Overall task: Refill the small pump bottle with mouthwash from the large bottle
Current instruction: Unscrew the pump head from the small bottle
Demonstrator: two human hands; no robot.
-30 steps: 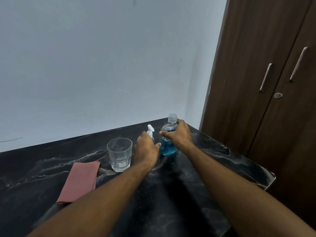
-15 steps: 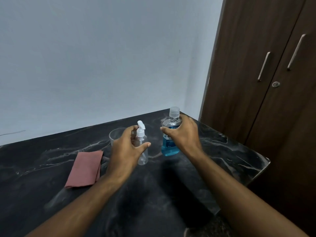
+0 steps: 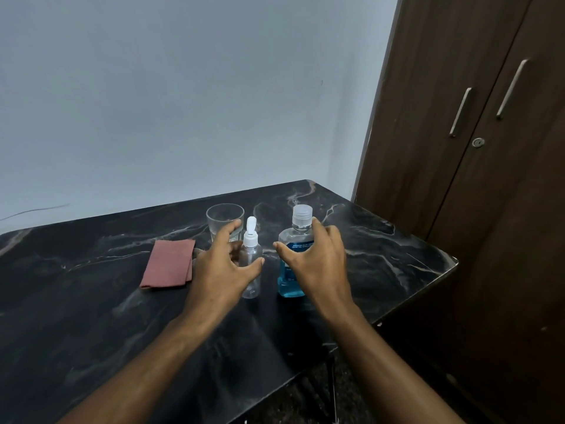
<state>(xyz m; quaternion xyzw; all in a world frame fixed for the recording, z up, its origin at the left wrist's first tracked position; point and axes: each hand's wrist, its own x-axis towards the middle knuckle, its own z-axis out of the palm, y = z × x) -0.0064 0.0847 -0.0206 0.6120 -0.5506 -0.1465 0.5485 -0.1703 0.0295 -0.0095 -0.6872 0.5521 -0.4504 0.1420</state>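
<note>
Blue mouthwash bottle (image 3: 294, 264) loosely cupped by open right hand (image 3: 318, 264); small pump bottle (image 3: 251, 264) flanked by open left hand (image 3: 223, 270); both caps on; empty pump bottle easily toppled on desk (image 3: 91, 316).

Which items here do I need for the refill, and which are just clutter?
Needed:
pump bottle, clear, looks empty, left hand around it
mouthwash bottle, blue, cap on, right hand around it

Lying about:
glass, behind the left hand
red cloth, folded, left of the bottles
</note>
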